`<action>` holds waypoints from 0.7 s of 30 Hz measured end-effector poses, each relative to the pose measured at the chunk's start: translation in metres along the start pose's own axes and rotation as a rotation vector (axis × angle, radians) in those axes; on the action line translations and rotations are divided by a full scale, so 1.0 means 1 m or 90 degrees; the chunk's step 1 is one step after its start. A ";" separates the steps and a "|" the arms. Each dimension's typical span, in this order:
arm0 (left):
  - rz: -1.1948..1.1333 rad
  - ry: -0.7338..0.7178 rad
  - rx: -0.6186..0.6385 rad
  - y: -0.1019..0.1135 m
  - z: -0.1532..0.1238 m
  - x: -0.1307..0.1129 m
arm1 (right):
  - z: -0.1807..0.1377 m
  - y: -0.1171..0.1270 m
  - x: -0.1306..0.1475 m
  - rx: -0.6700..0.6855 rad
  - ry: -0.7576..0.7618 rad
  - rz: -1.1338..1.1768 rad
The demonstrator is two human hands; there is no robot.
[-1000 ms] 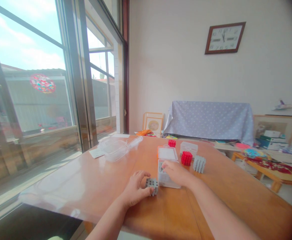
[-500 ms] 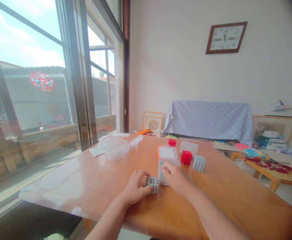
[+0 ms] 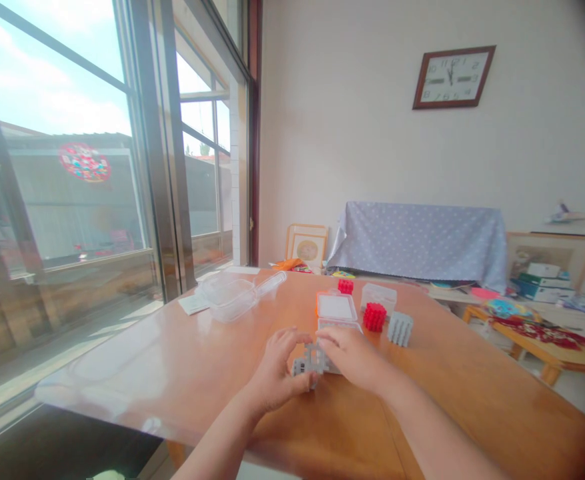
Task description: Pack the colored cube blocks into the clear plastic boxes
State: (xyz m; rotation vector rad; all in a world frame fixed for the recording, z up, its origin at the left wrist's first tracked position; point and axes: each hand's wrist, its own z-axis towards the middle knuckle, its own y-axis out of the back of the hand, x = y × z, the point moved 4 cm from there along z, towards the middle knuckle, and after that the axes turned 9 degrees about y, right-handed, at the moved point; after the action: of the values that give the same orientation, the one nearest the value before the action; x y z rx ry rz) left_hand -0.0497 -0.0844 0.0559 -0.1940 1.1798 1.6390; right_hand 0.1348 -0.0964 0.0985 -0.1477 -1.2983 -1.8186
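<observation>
My left hand (image 3: 275,370) curls round a small grey block cube (image 3: 304,367) resting on the wooden table (image 3: 182,360). My right hand (image 3: 353,357) pinches a grey piece (image 3: 316,353) and holds it against the top of that cube. Just behind my hands sits a small clear box with an open orange-edged lid (image 3: 335,307); my right hand hides most of the box. A red block cube (image 3: 374,317) and a grey block cube (image 3: 400,328) stand to the right of it.
A second small red cube (image 3: 345,286) and a clear box (image 3: 378,295) lie farther back. A large clear plastic container (image 3: 232,294) and a paper slip (image 3: 193,305) sit at the table's left, near the window. A low cluttered table (image 3: 542,333) stands to the right.
My right hand left the clear box and came left with a grey piece to the cube in my left hand. My left hand stayed on the cube.
</observation>
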 end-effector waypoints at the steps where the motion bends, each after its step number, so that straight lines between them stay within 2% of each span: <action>1: 0.002 -0.008 0.003 0.001 0.001 -0.005 | 0.001 0.003 -0.002 0.010 -0.016 0.031; 6: -0.017 -0.014 -0.010 0.000 0.006 -0.011 | 0.004 0.018 -0.015 0.072 -0.084 0.135; 8: -0.048 0.009 -0.046 -0.001 0.008 -0.002 | 0.005 0.027 -0.023 0.022 -0.099 0.119; 11: -0.091 0.069 -0.122 -0.001 0.008 0.019 | 0.008 0.040 -0.040 -0.099 -0.108 0.045; 13: -0.095 0.103 -0.153 -0.002 0.006 0.032 | 0.010 0.042 -0.053 -0.128 -0.110 0.000; 17: -0.069 0.128 -0.162 -0.004 0.004 0.043 | 0.009 0.035 -0.070 -0.096 -0.117 -0.064; 21: -0.052 0.130 -0.150 -0.005 0.004 0.042 | 0.007 0.024 -0.072 -0.042 -0.126 -0.119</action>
State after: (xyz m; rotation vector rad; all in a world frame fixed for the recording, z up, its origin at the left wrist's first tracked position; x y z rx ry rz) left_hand -0.0619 -0.0539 0.0281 -0.5624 1.1115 1.7141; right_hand 0.1929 -0.0514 0.0793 -0.2551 -1.4293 -2.0491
